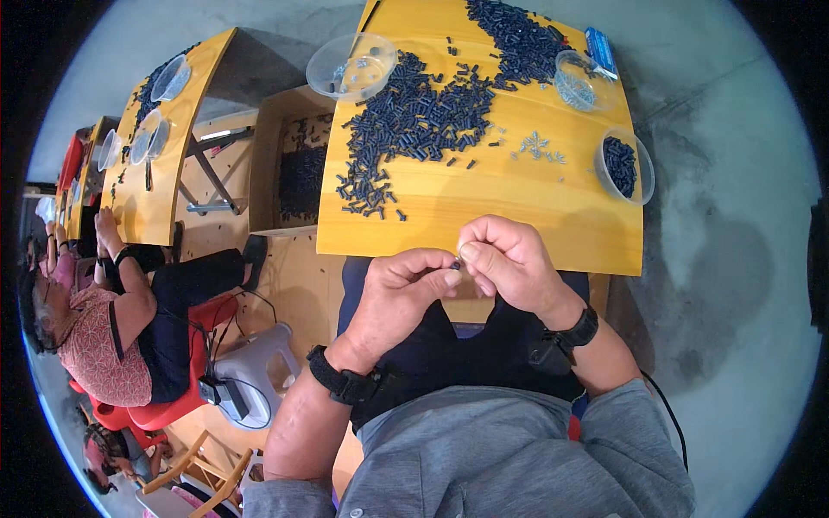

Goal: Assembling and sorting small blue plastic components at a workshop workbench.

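Note:
My left hand [393,298] pinches a small dark cylindrical piece [455,266] between thumb and forefinger, in front of the table's near edge. Fingertips of my right hand [514,266] meet it there, closed on something too small to make out. Beyond my hands, a big heap of short dark cylindrical pieces [423,112] spreads over the yellow tabletop [484,224]. Several small silvery pieces [540,148] lie loose to its right. At the right edge stands a clear round tub [646,177] with dark pieces inside.
A clear bowl [324,73] with a few small pieces sits at the far left corner. Far right are another clear tub [574,91] and a blue box [600,52]. A cardboard box [263,173] stands left of the table. Another person [104,337] sits at a neighbouring table.

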A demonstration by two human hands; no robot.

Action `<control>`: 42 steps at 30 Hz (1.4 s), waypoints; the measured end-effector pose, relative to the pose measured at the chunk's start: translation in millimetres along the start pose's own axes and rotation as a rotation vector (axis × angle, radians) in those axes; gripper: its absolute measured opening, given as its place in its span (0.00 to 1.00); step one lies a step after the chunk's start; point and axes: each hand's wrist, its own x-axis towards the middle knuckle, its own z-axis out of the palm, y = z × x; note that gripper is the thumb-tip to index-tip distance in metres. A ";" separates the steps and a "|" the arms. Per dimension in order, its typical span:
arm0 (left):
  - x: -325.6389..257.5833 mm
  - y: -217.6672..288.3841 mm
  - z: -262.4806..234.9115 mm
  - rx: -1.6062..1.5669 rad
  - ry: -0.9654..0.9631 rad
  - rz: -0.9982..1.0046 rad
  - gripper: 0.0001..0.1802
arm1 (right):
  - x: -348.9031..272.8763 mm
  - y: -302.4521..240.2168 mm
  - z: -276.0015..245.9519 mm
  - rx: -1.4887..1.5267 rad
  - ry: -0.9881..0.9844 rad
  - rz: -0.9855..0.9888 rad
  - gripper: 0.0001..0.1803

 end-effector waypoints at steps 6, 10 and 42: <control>0.1 0.8 -0.7 0.005 0.011 0.008 0.06 | -0.7 0.2 -0.5 -0.044 -0.019 -0.014 0.08; 0.5 -0.7 -2.3 0.026 0.013 -0.002 0.06 | 0.9 -7.6 -2.3 -0.119 -0.047 0.027 0.08; 4.2 0.6 -6.2 0.007 0.049 -0.044 0.06 | 9.1 -11.3 6.1 -0.548 -0.014 -0.324 0.02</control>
